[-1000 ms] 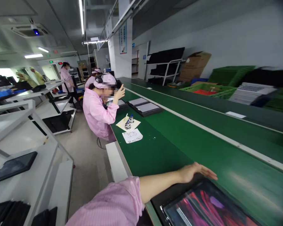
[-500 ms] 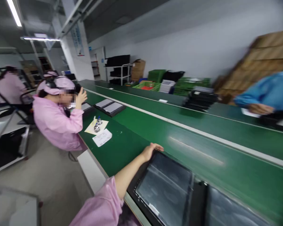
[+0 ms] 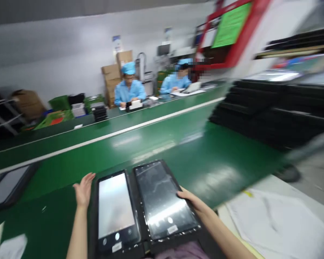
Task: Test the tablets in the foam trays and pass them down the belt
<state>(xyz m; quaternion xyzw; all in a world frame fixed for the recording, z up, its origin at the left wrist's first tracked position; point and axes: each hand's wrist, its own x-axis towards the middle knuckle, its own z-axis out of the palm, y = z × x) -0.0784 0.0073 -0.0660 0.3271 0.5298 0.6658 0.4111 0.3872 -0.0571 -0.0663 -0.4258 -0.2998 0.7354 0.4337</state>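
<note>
Directly before me lies a black tray (image 3: 145, 248) with two tablets side by side. The left tablet (image 3: 116, 205) has a lit, mostly white screen, while the right tablet (image 3: 164, 198) is dark and glossy with reflections. Beside the tray's left edge is my left hand (image 3: 83, 190), its fingers spread and nothing in its grasp. My right hand (image 3: 191, 199) grips the tray's right side, the thumb lying over the edge by the dark tablet. The other fingers of that hand are hidden.
A green work surface (image 3: 213, 158) runs across. Stacked black trays (image 3: 270, 108) stand at the right; another tray (image 3: 16, 183) lies at the left. White sheets (image 3: 280, 219) lie at lower right. Two people in blue (image 3: 129, 90) work across the line.
My view has swung to the right. The tray and both tablets now show in front of me, one screen lit. My right hand has come into view at the tray's right side.
</note>
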